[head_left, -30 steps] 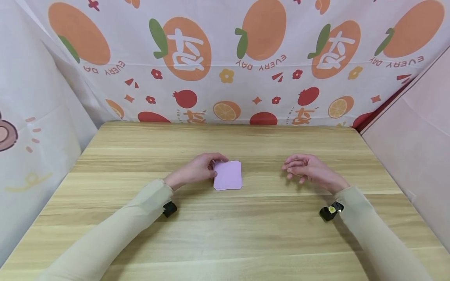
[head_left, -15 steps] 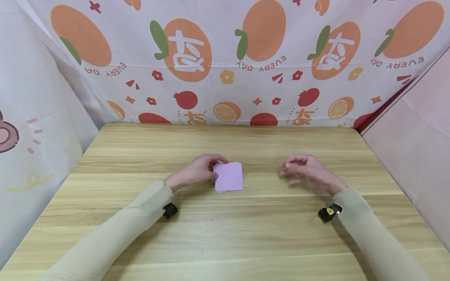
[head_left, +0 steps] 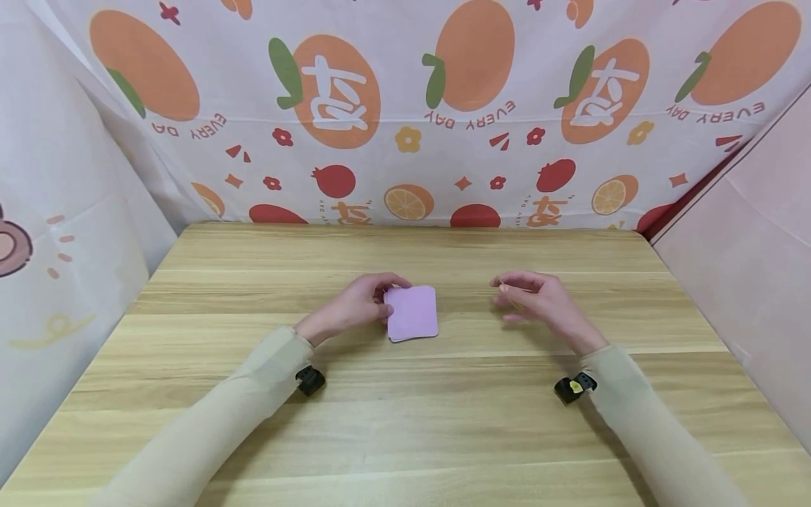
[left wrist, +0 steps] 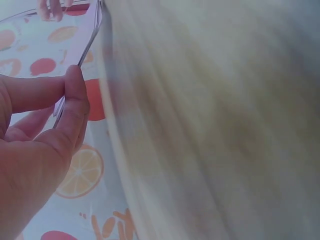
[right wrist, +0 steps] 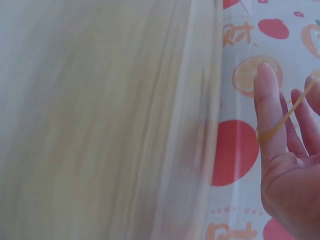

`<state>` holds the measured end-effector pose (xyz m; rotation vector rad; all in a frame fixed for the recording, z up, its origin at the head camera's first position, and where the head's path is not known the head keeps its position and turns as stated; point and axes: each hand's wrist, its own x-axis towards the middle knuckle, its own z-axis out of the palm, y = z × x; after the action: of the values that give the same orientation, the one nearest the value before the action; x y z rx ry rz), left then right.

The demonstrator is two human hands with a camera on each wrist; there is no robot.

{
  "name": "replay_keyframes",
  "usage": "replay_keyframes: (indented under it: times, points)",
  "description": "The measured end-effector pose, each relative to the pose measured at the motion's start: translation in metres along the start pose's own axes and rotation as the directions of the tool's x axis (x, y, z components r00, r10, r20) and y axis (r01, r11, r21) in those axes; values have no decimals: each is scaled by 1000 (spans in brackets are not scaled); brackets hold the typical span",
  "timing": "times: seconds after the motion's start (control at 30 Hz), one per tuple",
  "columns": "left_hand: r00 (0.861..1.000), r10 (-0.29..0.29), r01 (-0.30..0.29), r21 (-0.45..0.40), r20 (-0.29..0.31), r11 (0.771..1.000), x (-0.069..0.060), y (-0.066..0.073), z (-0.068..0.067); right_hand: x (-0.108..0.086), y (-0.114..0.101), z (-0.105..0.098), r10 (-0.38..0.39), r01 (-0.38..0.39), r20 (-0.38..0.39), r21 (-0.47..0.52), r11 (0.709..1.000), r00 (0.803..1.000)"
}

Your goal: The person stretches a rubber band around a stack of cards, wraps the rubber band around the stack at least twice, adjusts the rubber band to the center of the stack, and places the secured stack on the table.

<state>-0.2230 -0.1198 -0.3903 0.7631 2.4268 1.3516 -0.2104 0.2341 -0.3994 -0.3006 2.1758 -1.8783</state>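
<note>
Between the thumb and fingers of my left hand (head_left: 351,304), a thin stack of square lilac cards (head_left: 413,314) is pinched by its left edge. In the left wrist view the stack appears edge-on, several thin layers fanning slightly apart at the far end. My right hand (head_left: 546,304) hovers above the table to the right of the cards, not touching them. A thin yellow rubber band (right wrist: 286,119) is looped on its fingers and stretched between them, as the right wrist view shows. The rest of the loop is partly hidden by the fingers.
Both hands are over a wood-grain table (head_left: 405,422). A fruit-printed curtain (head_left: 405,134) hangs along its back edge, and pale cloth walls (head_left: 70,211) stand on both sides. Black cameras (head_left: 310,380) are strapped at each wrist.
My right hand has moved left toward the cards with the rubber band on its fingers. The left hand keeps its grip, and the stack has shifted and tilted slightly.
</note>
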Motion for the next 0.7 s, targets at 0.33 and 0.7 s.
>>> replay_keyframes:
  times: [0.33,0.7]
  points:
    - [996,-34,22,-138,-81,990,6,6,-2,10,-6,26,-106,107,-30,48,993,994]
    - [989,-64,33,-221,-136,975,12,17,-4,14,-17,46,-135,136,-31,51,989,990]
